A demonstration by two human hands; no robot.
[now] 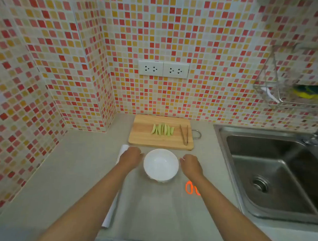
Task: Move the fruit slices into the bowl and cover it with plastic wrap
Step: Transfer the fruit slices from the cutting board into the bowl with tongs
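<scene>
A white empty bowl (161,164) stands on the grey counter near the front. Several pale green fruit slices (162,129) lie in a row on the wooden cutting board (144,138) behind it. My left hand (130,156) rests just left of the bowl and my right hand (191,164) just right of it. Both are knuckles up with fingers bent down toward the counter, and nothing shows in either. A white roll of plastic wrap (111,211) lies along the counter under my left forearm. A faint clear film seems to spread from it under the bowl.
Wooden tongs (184,134) lie on the board's right side. Orange-handled scissors (190,187) sit partly under my right forearm. A steel sink (272,171) fills the right. A wire rack (291,86) with a sponge hangs on the tiled wall.
</scene>
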